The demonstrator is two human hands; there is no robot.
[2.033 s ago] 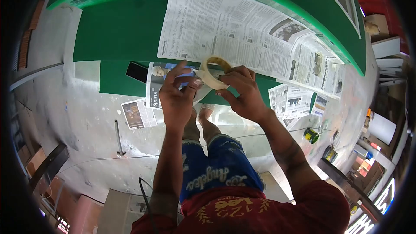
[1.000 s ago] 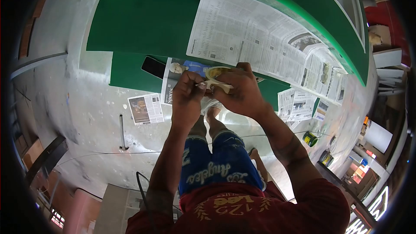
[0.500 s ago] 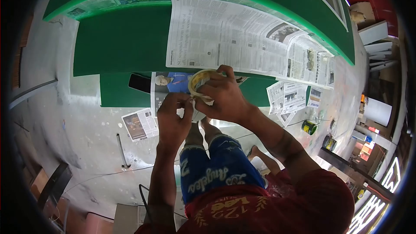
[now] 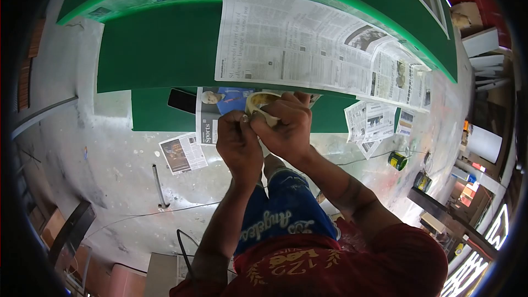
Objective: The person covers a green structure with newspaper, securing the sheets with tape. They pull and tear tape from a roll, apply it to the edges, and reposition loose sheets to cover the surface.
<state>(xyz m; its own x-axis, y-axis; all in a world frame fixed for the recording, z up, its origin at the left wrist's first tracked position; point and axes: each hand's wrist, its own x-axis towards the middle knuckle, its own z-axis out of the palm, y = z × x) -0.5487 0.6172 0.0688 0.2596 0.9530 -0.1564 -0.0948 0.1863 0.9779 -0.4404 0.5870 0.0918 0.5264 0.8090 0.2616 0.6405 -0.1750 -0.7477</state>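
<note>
In front of the large newspaper sheet (image 4: 286, 44), the right hand (image 4: 287, 132) is gripping a tape roll (image 4: 251, 104); the left hand (image 4: 237, 146) is pinching there, its contents unclear. A phone (image 4: 181, 100) is lying off the sheet's near-left corner.

A phone (image 4: 181, 100) shows its dark screen. On the floor (image 4: 118, 173), a bar (image 4: 158, 186) lies near a thin cable (image 4: 137, 216). A can (image 4: 397, 160) (its label yellow-green) stands at the right, with pale boards (image 4: 484, 42) farther up that side.
</note>
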